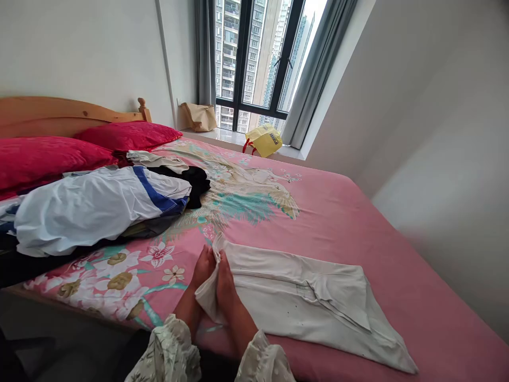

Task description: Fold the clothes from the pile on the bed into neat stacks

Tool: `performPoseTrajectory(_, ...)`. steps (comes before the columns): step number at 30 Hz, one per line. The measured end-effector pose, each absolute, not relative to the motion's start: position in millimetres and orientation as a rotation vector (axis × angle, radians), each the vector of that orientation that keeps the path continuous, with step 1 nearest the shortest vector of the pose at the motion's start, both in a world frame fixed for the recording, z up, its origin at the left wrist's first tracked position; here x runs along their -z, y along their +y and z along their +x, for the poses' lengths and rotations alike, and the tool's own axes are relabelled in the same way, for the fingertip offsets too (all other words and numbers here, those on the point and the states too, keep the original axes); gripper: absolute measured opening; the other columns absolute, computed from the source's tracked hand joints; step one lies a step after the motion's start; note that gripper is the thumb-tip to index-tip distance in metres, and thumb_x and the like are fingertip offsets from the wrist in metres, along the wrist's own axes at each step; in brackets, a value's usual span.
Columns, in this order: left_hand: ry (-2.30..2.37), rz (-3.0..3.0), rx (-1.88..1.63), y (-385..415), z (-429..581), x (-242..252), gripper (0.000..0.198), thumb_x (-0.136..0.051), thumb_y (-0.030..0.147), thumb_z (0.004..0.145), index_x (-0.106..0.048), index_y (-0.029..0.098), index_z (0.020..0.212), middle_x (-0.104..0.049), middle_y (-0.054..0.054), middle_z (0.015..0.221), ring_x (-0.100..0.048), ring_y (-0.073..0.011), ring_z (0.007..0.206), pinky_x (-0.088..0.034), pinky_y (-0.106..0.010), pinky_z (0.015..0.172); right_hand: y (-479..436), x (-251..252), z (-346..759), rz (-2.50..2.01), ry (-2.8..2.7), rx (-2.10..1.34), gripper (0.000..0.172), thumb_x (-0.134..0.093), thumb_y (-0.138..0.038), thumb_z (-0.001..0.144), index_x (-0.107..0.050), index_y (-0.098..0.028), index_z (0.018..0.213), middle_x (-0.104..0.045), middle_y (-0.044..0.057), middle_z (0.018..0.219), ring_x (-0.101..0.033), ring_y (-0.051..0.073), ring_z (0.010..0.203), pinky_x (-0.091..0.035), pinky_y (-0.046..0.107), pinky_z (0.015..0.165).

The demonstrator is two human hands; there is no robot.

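A white shirt [294, 297] lies on the bed, folded into a long strip with a flap folded back at its right part. Its left end is lifted between my two hands. My left hand [204, 268] pinches the raised edge from the left side, fingers closed. On the other side of that edge, my right hand [226, 284] is closed on the same cloth, close beside the left. The fingertips of both hands are partly hidden by the fabric. Wrinkles run along the middle of the shirt.
A pile of clothes with a white and blue garment [91, 207] on top lies at the left, before red pillows [129, 135]. The pink floral bedsheet [330, 223] spreads underneath. On the windowsill stand a brown paper bag [201, 118] and a yellow bag [265, 140].
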State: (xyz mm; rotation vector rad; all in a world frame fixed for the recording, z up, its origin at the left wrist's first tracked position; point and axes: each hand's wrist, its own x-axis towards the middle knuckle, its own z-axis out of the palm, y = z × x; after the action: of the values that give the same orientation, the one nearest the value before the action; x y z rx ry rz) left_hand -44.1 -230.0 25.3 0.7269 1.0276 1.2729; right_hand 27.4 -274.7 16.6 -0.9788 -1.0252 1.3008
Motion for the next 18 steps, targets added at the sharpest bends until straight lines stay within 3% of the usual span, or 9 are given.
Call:
performPoseTrajectory(3,1.029,0.695,-1.28,-228.5,-63.5,-10.6,0.069,-0.035,0.07,0.077,-0.063,0.012,0.103,-0.071,-0.01,0.082,-0.063,-0.0313,0.097,-0.052,-0.04,0.083,-269.3,-19.1,19.9,-1.09,-1.139,-1.276,0.07,-0.048,-0.06,0.083,-0.046,-0.013,0.134,-0.035,0.009,0.146,-0.024,0.022,0.138,-0.009,0.039,0.116)
performPoseTrajectory(7,0.901,0.66,-1.224,-226.4,-73.8,3.3,0.071,-0.032,0.066,0.079,-0.059,0.011,0.115,-0.071,-0.012,0.095,-0.061,-0.0317,0.105,-0.048,-0.043,0.09,-245.6,-18.4,21.0,-0.959,-0.933,-1.207,0.064,-0.033,-0.057,0.09,-0.04,-0.015,0.137,-0.037,0.007,0.146,-0.031,0.016,0.135,-0.019,0.036,0.114)
performPoseTrajectory(14,0.763,0.697,-1.155,-230.7,-68.0,-13.9,0.08,-0.029,0.069,0.078,-0.049,0.012,0.13,-0.066,-0.014,0.113,-0.056,-0.0359,0.112,-0.043,-0.05,0.095,-214.2,9.5,19.4,-0.897,-0.715,-1.232,0.067,-0.031,-0.059,0.088,-0.038,-0.013,0.137,-0.037,0.011,0.145,-0.036,0.015,0.133,-0.029,0.036,0.11)
performPoseTrajectory(18,0.704,0.712,-1.165,-234.7,-61.9,-27.9,0.08,-0.025,0.069,0.079,-0.045,0.014,0.134,-0.062,-0.013,0.121,-0.054,-0.0334,0.115,-0.041,-0.048,0.097,-232.2,12.2,18.1,-0.942,-0.634,-1.217,0.065,-0.027,-0.06,0.089,-0.036,-0.019,0.138,-0.032,0.007,0.148,-0.03,0.016,0.136,-0.033,0.039,0.108)
